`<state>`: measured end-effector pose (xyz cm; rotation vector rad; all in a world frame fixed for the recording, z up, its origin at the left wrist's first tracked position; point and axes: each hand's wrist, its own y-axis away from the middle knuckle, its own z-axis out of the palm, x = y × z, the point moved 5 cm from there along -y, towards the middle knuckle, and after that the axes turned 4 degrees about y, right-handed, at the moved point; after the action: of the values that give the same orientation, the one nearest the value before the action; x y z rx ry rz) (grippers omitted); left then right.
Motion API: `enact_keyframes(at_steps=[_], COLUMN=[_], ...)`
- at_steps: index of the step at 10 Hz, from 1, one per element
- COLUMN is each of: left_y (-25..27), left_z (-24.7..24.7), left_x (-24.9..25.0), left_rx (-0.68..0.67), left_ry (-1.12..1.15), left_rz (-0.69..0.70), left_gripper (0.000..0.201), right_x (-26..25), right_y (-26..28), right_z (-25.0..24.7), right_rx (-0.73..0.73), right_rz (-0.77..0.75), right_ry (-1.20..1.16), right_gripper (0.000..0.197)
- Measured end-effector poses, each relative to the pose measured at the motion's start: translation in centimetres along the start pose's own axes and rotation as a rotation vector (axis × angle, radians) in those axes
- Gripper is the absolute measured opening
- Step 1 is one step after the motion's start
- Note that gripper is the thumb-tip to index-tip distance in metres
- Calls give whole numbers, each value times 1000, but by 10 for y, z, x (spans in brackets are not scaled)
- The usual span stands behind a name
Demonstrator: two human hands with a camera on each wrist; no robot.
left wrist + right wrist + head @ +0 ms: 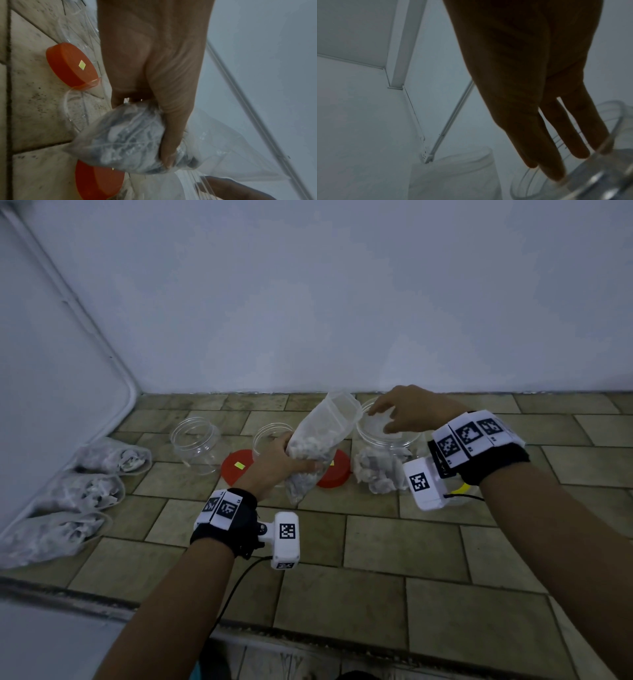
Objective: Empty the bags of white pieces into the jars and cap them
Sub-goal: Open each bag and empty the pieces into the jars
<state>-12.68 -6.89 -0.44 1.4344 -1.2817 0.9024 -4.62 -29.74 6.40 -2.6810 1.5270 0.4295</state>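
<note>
Your left hand grips a bag of white pieces, mouth tilted toward the part-filled jar; right hand hovers over its rim, fingers straight.

Dim, bluish, even light with soft shadows throughout. The head view bends straight lines near its edges. Both wrist views are motion-blurred, the right one backlit and dark.

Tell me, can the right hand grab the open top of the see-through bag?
Probably yes. The right hand hovers open over the clear plastic jar, right beside the mouth of the see-through plastic bag of white pieces held by the left hand; nothing sits between them.
</note>
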Motion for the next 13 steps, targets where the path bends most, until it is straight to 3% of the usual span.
enact_keyframes(at_steps=[1, 2, 3, 4, 6, 7, 8, 9, 11, 13], left_y=[1, 1, 0, 0, 11, 17, 20, 14, 6, 13], left_z=[2, 4, 8, 13, 13, 14, 13, 10, 1, 1], left_x=[6, 13, 20, 24, 20, 15, 15, 16, 10, 28], left_rx=[6, 9, -5, -27, -150, -214, -207, -146, -37, 1], left_ry=[-95, -197, -288, -366, -225, -270, -249, -213, -238, -293], left_rz=[13, 37, 56, 24, -59, -98, -102, -75, -89, 1], left_gripper=[60, 59, 58, 47, 52, 74, 80, 66, 87, 73], right_x=[-8, -29, -53, -64, -75, -69, -62, -59, -70, -81], right_y=[6, 17, 17, 16, 18, 14, 16, 11, 15, 22], right_z=[-14, -22, -6, 5, 12, 20, 23, 19, 5, 11], right_rx=[215, 337, 181, 118, 23, -88, -191, -137, -14, -129], right_rz=[-21, -95, -149, -142, -216, -106, -29, -46, -102, -164], right_ry=[-147, -266, -49, -17, -202, -133, -50, -136, -197, -270], right_gripper=[16, 15, 16, 11, 30, 28, 17, 24, 20, 39])
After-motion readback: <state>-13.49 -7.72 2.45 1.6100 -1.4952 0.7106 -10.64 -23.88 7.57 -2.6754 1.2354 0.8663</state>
